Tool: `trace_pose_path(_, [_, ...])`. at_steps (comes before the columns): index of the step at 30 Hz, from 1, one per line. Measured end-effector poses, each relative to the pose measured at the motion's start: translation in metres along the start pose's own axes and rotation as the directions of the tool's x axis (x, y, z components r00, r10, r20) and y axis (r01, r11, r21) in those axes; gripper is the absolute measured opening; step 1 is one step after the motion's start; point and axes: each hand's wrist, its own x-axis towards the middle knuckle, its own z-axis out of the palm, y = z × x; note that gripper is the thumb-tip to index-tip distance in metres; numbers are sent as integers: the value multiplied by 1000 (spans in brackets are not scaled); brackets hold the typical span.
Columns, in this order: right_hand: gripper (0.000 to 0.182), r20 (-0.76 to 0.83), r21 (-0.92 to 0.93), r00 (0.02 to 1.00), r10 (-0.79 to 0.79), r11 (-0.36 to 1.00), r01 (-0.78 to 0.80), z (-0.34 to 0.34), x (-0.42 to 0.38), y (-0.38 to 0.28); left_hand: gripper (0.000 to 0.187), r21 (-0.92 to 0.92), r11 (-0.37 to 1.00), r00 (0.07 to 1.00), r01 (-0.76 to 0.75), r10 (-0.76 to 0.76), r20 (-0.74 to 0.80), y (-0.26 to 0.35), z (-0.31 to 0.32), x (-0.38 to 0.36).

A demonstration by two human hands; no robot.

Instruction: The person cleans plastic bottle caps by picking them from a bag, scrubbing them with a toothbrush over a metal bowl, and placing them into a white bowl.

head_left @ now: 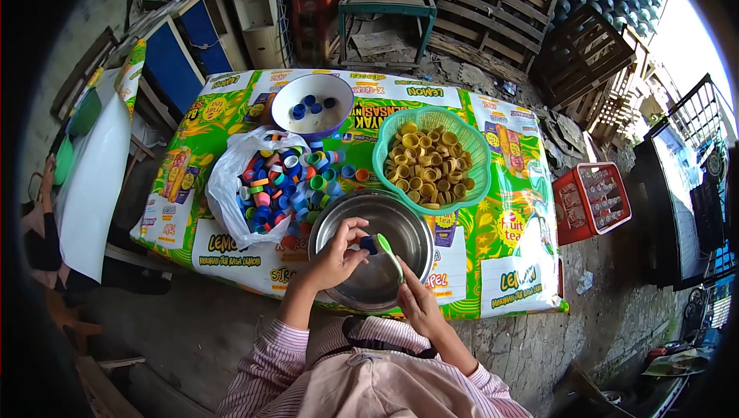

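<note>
My left hand (336, 258) pinches a dark blue bottle cap (369, 245) between thumb and fingers, over a steel basin (327, 225). Wrapped around a green-and-white brush (391, 256), my right hand (418, 306) is at the basin's near right side. The brush's head points up beside the cap. Left of the basin, a white plastic bag (223, 187) spills over with bottle caps (265, 175) in mixed colours. A green basket (481, 160) full of yellow caps (431, 160) stands behind to the right. Several dark blue caps lie in a white bowl (296, 93) at the back.
A table (512, 264) with a bright green printed cover carries everything. Beyond its right edge is a red crate (589, 201) of bottles. Wooden pallets (496, 6) and a small green-framed table (387, 2) stand behind. Another person's hand (48, 175) shows at far left.
</note>
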Motion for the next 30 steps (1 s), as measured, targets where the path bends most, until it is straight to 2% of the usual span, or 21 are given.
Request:
trace_pose_path(1, [44,-26,95,998,56,994,-53,-1,5,6,31,-31,999,998,-36,34,-58,-4,5,-1])
trace_pose_path(2, [44,-46,193,992,121,975,-110,-4,10,13,28,-143,989,999,-36,36,-7,-8,3,0])
trace_pose_path(4, [44,-60,199,994,87,977,-74,-6,7,5,26,-159,987,999,-34,31,-16,-11,3,-2])
trace_pose_path(6, [44,-19,43,999,-34,998,35,0,-1,-6,25,-174,983,998,-58,53,-30,-11,5,0])
trace_pose_path(7, [45,-8,-8,1000,7,1000,-7,2,0,-13,25,-213,975,998,-58,55,-20,-9,5,-1])
trace_pose_path(8, [45,-60,144,998,29,989,-20,5,6,2,25,-233,971,999,-44,37,-32,-13,6,-1])
trace_pose_path(10, [44,-104,69,991,83,995,-76,-3,15,12,26,-237,971,999,-37,26,-48,-15,4,0])
trace_pose_path(11, [45,-98,87,992,76,994,-68,-4,13,9,29,-212,977,998,-29,17,-59,-17,2,1])
trace_pose_path(12, [45,-86,30,995,50,998,-48,-4,10,2,29,-211,977,998,-35,23,-62,-20,0,2])
trace_pose_path(14, [44,-39,-72,999,-13,997,10,0,11,3,34,-27,1000,997,5,-7,-82,-15,-2,5])
trace_pose_path(15, [44,-55,-85,998,4,996,-8,2,13,6,41,109,993,992,-55,66,-107,-11,-1,6])
trace_pose_path(16, [44,-59,-91,998,3,996,-8,0,14,11,41,105,993,992,-60,71,-104,-5,1,5])
trace_pose_path(18, [46,-105,-5,989,100,995,-101,-1,17,18,45,54,998,991,-39,46,-127,-1,2,3])
trace_pose_path(19, [46,-96,-15,993,62,998,-64,-2,14,12,52,126,991,993,-52,64,-96,-3,0,4])
trace_pose_path(20, [46,-93,-18,993,67,997,-69,-3,11,5,52,120,992,993,-48,60,-99,-5,2,4])
trace_pose_path(22, [46,-14,-124,1000,-4,992,2,-3,9,-5,59,160,977,977,-143,165,-133,-5,5,7])
trace_pose_path(24, [45,-27,-171,999,-46,984,40,-5,16,2,62,217,967,982,-132,157,-104,-4,3,7])
trace_pose_path(26, [46,-70,-168,994,85,981,-96,-13,19,8,65,271,956,988,-112,137,-76,-3,5,3])
trace_pose_path(28, [46,-66,-162,997,29,986,-40,-15,17,1,69,322,940,984,-110,148,-97,2,4,6])
trace_pose_path(29, [45,-23,-175,1000,-16,984,12,-13,14,-4,76,350,921,971,-172,218,-96,0,3,7])
trace_pose_path(30, [45,19,-189,998,-62,980,65,-12,13,-6,76,351,920,971,-176,221,-93,2,2,7])
